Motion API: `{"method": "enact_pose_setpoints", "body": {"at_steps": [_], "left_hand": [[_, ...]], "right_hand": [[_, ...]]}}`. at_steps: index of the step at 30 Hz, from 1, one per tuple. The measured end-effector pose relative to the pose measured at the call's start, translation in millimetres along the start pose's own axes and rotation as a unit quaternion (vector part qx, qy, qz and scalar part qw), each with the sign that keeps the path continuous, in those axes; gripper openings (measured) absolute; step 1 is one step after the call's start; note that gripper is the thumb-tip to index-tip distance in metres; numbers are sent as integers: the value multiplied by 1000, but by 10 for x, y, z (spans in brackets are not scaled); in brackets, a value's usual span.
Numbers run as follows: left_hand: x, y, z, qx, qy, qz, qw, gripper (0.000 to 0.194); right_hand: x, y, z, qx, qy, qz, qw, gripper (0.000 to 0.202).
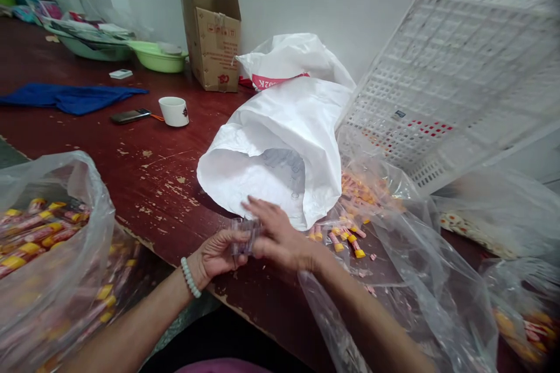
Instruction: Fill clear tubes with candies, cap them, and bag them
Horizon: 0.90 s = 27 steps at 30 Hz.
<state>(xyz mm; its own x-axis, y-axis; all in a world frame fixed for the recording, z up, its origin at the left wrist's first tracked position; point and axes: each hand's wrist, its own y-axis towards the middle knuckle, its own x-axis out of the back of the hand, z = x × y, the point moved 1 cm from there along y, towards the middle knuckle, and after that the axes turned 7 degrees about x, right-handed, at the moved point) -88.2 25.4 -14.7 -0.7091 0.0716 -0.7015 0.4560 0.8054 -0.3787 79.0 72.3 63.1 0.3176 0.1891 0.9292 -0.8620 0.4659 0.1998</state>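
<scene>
Clear pieces [243, 226] — glossy plastic

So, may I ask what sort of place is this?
Probably a small workshop: there is a bag of yellow-capped tubes at the left, an open white sack on the worn red table, and a white crate at the right.

Motion blurs the right hand [282, 240], which partly hides the small clear plastic pieces [250, 228]; their number is unclear. From there, at nine o'clock, the picture's edge cuts off a clear plastic bag [98, 186]; at two o'clock, a white lattice plastic basket [437, 78]. At twelve, folds hide some lettering on the white sack [301, 108].
</scene>
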Motion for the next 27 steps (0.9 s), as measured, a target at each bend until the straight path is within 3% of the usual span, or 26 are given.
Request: {"method": "enact_pose_setpoints", "body": {"at_steps": [2, 4, 7, 10, 13, 16, 19, 22, 27], "left_hand": [[-25, -70, -82, 22, -60, 6, 998, 42], [-45, -114, -153, 25, -119, 7, 993, 49], [-61, -125, -214, 2, -160, 16, 987, 45], [-78, -101, -248, -20, -162, 35, 986, 42], [-105, -84, -287, -49, -127, 30, 990, 50], [-158, -76, -304, -91, -60, 24, 994, 60], [-238, -43, -253, -137, 23, 23, 990, 66], [-326, 24, -146, -175, 111, -10, 978, 72], [-477, 91, -15, -226, 228, -84, 943, 62]], "right_hand": [[65, 66, -357, -112, -80, -29, 990, 46], [88, 121, -742, -190, -210, 42, 958, 37], [78, 175, -1154, -189, -247, 105, 945, 29], [85, 205, -1253, -176, -247, 110, 947, 23], [123, 200, -1041, -200, -217, 38, 955, 20], [106, 138, -614, -202, 46, -109, 972, 33], [-18, 51, -190, -190, 305, -174, 917, 38], [-159, -18, 61, -233, 330, -191, 895, 34], [-143, -193, 197, -249, 269, -205, 907, 30]]}}
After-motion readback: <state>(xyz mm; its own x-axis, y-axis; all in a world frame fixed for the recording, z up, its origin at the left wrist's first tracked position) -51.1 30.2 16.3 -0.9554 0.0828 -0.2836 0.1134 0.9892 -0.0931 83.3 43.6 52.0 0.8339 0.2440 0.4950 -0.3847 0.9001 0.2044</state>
